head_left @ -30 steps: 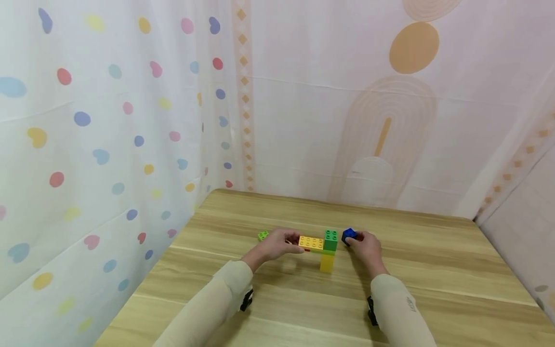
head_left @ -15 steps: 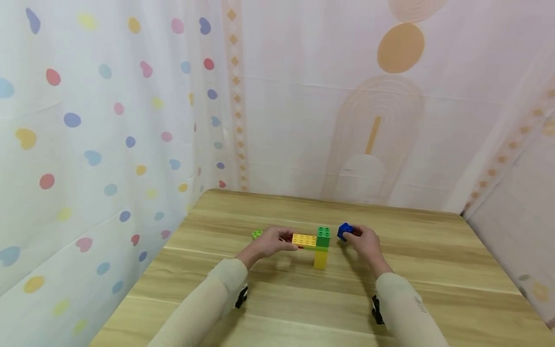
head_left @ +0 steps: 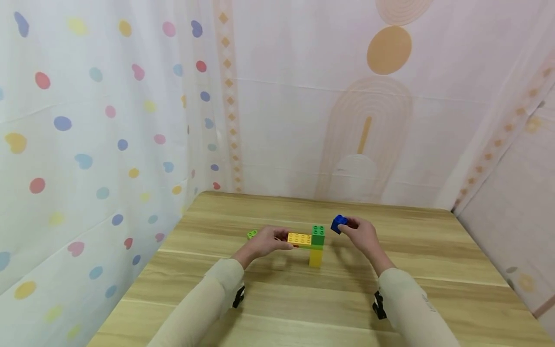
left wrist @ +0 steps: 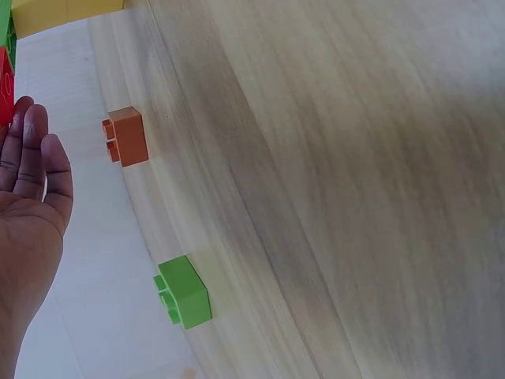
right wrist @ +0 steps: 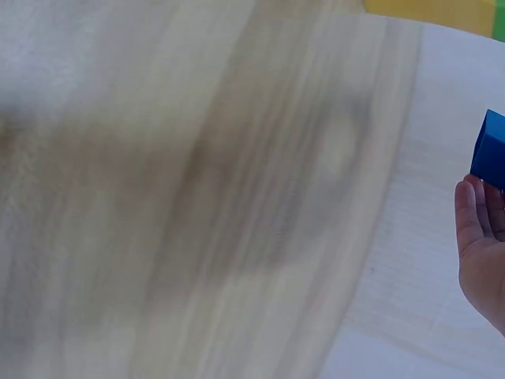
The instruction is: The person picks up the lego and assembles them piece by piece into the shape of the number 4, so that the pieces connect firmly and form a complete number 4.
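Note:
My left hand (head_left: 264,242) pinches the left end of a small structure of toy building bricks, thumb in front and fingers behind. Along its top runs a yellow brick with studs (head_left: 299,239), and a dark green brick (head_left: 318,237) rises at the right end. Under that end stands a yellow brick column (head_left: 315,258). A red brick (left wrist: 6,83) shows at the fingertips in the left wrist view. Up and right of the structure, my right hand (head_left: 363,236) holds a blue brick (head_left: 338,224) between thumb and fingers, raised over the table.
Behind the left hand a lime green brick (head_left: 252,234) lies on the wooden table (head_left: 277,308). The left wrist view also shows an orange-brown brick (left wrist: 131,137) on the tabletop. Patterned curtains (head_left: 277,120) hang beyond the table's far and left sides.
The right hand has lifted the blue brick higher, and the brick has turned somewhat. The left hand keeps its hold on the structure. The head view has swung slightly right.

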A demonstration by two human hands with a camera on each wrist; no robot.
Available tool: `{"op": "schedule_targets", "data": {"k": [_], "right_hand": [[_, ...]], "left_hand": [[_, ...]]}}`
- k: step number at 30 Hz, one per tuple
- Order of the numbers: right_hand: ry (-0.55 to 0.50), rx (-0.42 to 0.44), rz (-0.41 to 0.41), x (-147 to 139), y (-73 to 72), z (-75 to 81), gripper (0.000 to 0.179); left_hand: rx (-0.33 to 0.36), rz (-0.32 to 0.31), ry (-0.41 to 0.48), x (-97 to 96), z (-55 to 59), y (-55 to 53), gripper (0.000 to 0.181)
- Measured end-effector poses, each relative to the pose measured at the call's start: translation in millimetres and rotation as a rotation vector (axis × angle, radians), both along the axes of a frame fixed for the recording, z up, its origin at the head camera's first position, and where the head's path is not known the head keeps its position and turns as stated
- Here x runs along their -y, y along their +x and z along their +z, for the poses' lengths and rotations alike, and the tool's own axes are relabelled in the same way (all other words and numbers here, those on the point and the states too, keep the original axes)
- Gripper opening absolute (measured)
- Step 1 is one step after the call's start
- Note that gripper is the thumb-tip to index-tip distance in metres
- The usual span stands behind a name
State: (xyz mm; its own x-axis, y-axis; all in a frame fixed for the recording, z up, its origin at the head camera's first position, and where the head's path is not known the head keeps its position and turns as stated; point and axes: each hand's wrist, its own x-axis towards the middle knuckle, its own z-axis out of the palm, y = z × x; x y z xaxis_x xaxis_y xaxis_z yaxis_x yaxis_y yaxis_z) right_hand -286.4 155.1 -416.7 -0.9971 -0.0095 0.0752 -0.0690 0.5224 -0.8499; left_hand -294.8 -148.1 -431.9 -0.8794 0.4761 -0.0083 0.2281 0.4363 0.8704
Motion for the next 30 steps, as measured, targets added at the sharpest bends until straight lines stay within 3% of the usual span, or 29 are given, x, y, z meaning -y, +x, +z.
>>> {"op": "schedule_targets", "data": {"k": [18,30], "right_hand": [[-0.022,-0.059,0.086,12.4,1.2,42.3,0.055],[-0.056,-0.085,0.160,33.0,1.1,53.8,0.050]], "left_hand": [[0.008,-0.023,0.038,0.4,2.7,0.1,0.026],[0.005,-0.014,0.032,-0.1,-0.6,-1.1,0.023]]}}
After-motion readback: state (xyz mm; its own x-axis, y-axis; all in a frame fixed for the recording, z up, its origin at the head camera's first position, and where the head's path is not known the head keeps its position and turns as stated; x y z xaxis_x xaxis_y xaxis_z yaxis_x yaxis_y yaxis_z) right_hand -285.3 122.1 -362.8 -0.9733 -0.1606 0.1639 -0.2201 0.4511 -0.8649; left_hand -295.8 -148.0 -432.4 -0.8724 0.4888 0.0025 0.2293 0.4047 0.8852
